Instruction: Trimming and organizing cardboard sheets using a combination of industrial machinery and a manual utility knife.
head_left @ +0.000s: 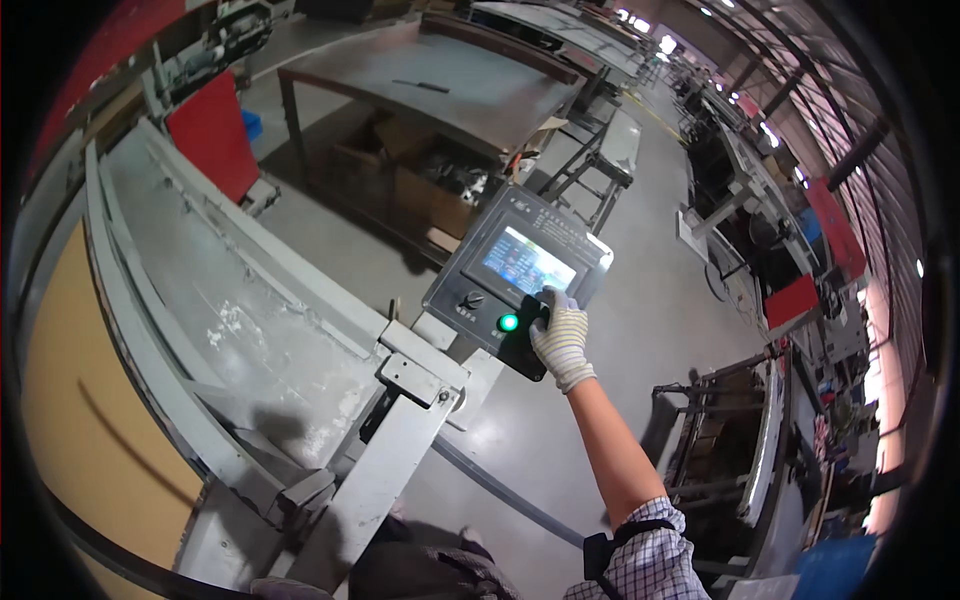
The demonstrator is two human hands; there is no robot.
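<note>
My right hand [563,345], in a white knit glove with yellow stripes, reaches up to a dark control panel [460,290]. One finger points at the lower right corner of its lit screen [528,262]; whether it presses the glass I cannot tell. The fingers are partly stretched out, with nothing seen in them. Just left of the hand, a round button [509,323] glows green, and a black rotary knob [471,300] sits further left. The panel is mounted at the end of a grey machine frame [420,380]. My left hand is not in view.
On the left runs the machine's long grey bed [270,340] beside a yellow panel [100,400]. Beyond the control panel stands a metal table [430,85] with cardboard boxes [430,200] under it. A rack [730,430] stands at the right; a cable [510,490] crosses the floor.
</note>
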